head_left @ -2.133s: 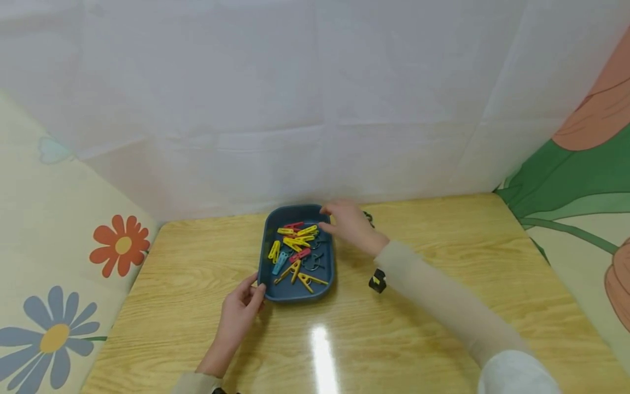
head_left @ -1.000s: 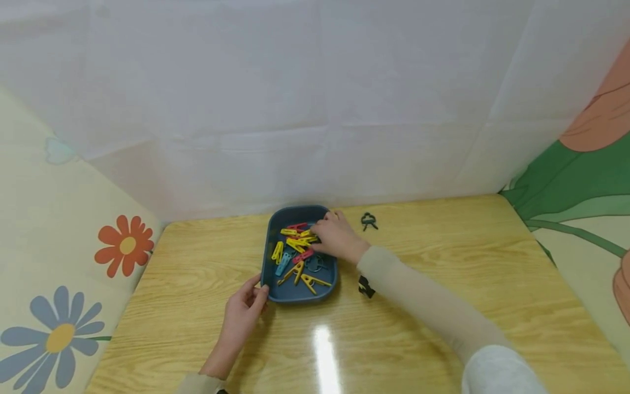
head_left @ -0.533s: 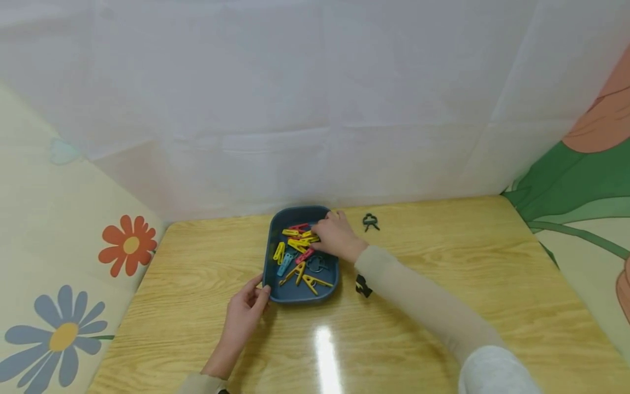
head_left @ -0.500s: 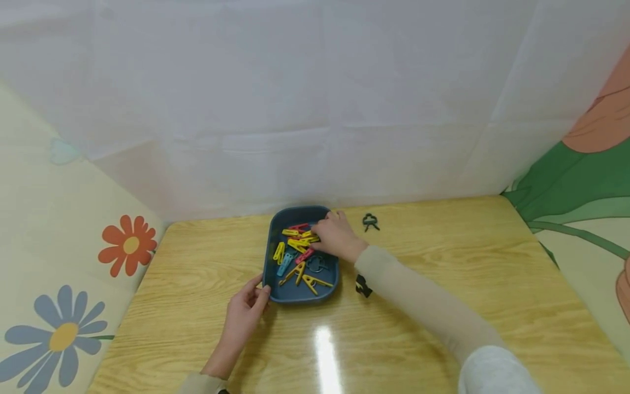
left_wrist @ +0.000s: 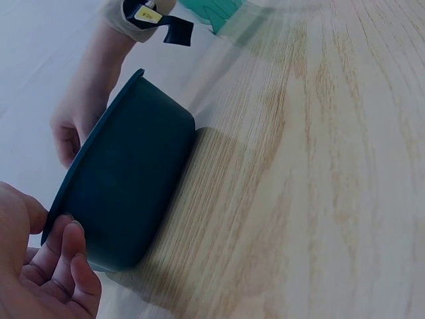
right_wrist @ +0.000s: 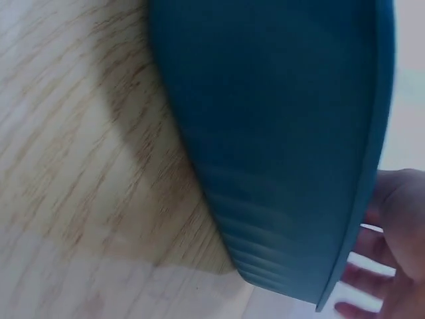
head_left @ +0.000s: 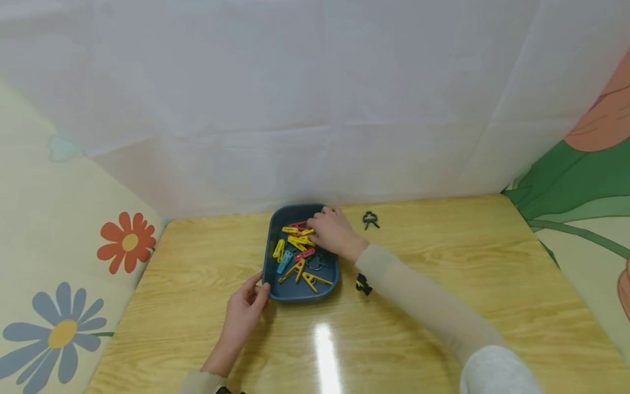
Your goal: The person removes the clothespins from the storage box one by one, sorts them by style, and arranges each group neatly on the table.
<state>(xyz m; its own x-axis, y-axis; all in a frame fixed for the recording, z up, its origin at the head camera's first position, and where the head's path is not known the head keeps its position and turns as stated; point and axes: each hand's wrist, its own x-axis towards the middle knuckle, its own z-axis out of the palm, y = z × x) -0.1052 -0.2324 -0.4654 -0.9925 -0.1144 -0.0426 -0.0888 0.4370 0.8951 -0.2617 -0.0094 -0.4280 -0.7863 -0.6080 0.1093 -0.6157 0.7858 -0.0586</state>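
A dark blue tray (head_left: 298,299) stands at the back of the table, holding several yellow, red and blue clothespins and a dark green clip (head_left: 316,262). My left hand (head_left: 243,307) grips the tray's near left corner, its thumb on the rim and its fingers (left_wrist: 70,249) against the outer wall. Over the opposite side reaches my right hand (head_left: 337,232), with bent fingers down among the clips beside a yellow clothespin (head_left: 307,232). The hand covers what lies beneath it, and I cannot tell whether it holds a clip. In the right wrist view the tray wall (right_wrist: 265,133) fills the middle.
A dark green clip (head_left: 371,220) lies on the wooden table (head_left: 443,235), right of the tray. A white sheet (head_left: 246,109) hangs close behind the tray. Flower-printed panels (head_left: 44,219) flank the table. A black wrist camera (head_left: 363,285) hangs under the right sleeve.
My right hand has gone from above the tray's right rim down into the clips, then shifted slightly toward the back. The left hand keeps its grip on the corner.
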